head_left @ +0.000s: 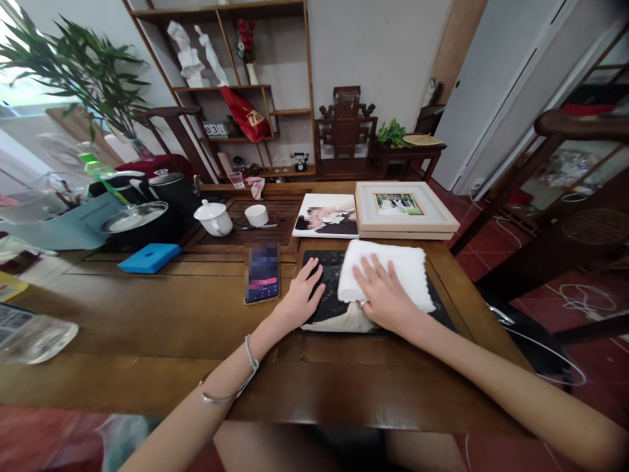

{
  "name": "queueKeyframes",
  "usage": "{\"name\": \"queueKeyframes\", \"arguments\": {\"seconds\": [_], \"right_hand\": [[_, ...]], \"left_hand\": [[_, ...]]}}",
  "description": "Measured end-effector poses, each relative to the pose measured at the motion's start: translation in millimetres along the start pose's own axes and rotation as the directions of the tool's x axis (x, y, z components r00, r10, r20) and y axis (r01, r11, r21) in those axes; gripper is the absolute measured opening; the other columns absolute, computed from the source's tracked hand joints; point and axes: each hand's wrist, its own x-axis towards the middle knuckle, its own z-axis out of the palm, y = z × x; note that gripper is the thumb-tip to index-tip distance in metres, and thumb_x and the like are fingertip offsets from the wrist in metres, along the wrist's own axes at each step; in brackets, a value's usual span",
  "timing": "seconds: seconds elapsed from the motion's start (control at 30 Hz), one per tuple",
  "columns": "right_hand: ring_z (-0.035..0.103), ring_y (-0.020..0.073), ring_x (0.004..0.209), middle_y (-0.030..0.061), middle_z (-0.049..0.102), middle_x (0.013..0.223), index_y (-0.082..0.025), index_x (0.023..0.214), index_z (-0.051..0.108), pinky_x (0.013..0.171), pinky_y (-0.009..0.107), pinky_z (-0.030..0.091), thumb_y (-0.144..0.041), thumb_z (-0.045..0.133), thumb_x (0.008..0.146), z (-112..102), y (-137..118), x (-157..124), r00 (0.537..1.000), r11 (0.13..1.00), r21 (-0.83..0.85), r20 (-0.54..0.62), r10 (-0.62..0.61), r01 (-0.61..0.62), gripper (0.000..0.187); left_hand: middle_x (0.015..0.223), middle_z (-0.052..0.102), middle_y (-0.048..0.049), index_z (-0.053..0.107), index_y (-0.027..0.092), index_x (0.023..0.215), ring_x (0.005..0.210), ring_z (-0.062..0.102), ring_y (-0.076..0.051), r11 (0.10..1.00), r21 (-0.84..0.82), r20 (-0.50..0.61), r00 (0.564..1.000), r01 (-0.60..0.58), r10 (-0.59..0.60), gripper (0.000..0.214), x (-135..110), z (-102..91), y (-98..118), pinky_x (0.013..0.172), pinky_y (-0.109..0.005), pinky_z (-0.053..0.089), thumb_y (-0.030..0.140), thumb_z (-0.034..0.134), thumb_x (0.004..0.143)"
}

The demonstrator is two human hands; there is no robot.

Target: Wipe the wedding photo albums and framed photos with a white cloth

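A folded white towel [393, 275] lies on a dark rectangular panel [328, 288] near the table's front edge. My right hand [386, 292] rests flat on the towel with its fingers spread. It wears a ring. My left hand [305, 295] lies with fingers apart on the left edge of the panel, holding nothing. Pale speckles show on the panel's black surface, and a whitish shape [346, 321] runs along its lower edge. The towel and my right hand hide the panel's right part. Left of my left hand is a phone [263, 274] with a lit screen.
Behind the panel are a photo print [327, 216] and framed pictures [405, 210]. Farther left stand a white lidded cup [213, 217], a small white bowl [256, 215], a blue block [150, 257], a glass-lidded pot [137, 219] and a clear plastic package [37, 334]. A wooden chair [565, 223] stands right.
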Motion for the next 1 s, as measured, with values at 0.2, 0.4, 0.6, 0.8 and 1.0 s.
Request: {"name": "queueKeyframes", "arguments": {"seconds": [0.2, 0.4, 0.6, 0.8, 1.0], "right_hand": [[0.008, 0.0428, 0.144, 0.0254, 0.026, 0.155, -0.001, 0.144, 0.039, 0.113, 0.065, 0.015, -0.009, 0.052, 0.072, -6, -24, -32, 0.959, 0.954, 0.103, -0.021, -0.281, 0.282, 0.074], [0.017, 0.0281, 0.146, 0.0093, 0.031, 0.157, -0.016, 0.145, 0.043, 0.117, 0.054, 0.022, -0.003, 0.047, 0.065, -14, 19, -56, 0.959, 0.944, 0.190, 0.038, -0.280, 0.268, 0.081], [0.033, 0.0461, 0.136, 0.0310, 0.040, 0.145, 0.004, 0.137, 0.048, 0.107, 0.061, 0.034, -0.013, 0.057, 0.074, -13, -30, -33, 1.000, 0.999, -0.036, 0.012, -0.009, 0.009, 0.066], [0.051, 0.0505, 0.121, 0.0425, 0.048, 0.128, 0.014, 0.127, 0.052, 0.090, 0.063, 0.048, -0.013, 0.053, 0.078, -12, -116, -32, 0.976, 0.967, -0.176, -0.089, -0.201, 0.183, 0.056], [0.053, 0.0492, 0.119, 0.0420, 0.050, 0.128, 0.013, 0.127, 0.053, 0.089, 0.062, 0.050, -0.011, 0.053, 0.078, -12, -122, -38, 0.969, 0.973, -0.084, -0.105, -0.222, 0.214, 0.055]], "left_hand": [[0.156, 0.031, -0.0188, 0.044, 0.012, 0.141, 0.147, 0.024, -0.029, 1.000, -0.015, 0.006, 1.000, -0.020, 0.020, 0.046, -1, -0.3, -2, 0.115, -0.052, 0.031, 0.029, 0.037, 0.098], [0.156, 0.030, -0.0179, 0.047, 0.011, 0.138, 0.147, 0.024, -0.029, 1.000, -0.013, 0.006, 1.000, 0.016, -0.016, 0.045, 0, -1.0, 2, 0.117, -0.051, 0.027, 0.029, 0.040, 0.098], [0.154, 0.037, -0.0171, 0.047, 0.009, 0.139, 0.145, 0.029, -0.027, 0.989, -0.135, -0.042, 0.997, 0.052, -0.059, 0.049, 3, -3.5, 1, 0.119, -0.047, 0.025, 0.026, 0.046, 0.094], [0.150, 0.044, -0.0111, 0.053, 0.014, 0.136, 0.143, 0.035, -0.022, 0.965, -0.248, -0.079, 0.991, 0.089, -0.112, 0.044, 7, -4.8, -3, 0.120, -0.045, 0.025, 0.021, 0.036, 0.095], [0.147, 0.048, -0.0120, 0.055, 0.014, 0.133, 0.140, 0.040, -0.022, 0.970, -0.237, -0.109, 0.990, 0.060, -0.088, 0.042, 8, -5.8, -4, 0.118, -0.045, 0.030, 0.024, 0.038, 0.096]]}}
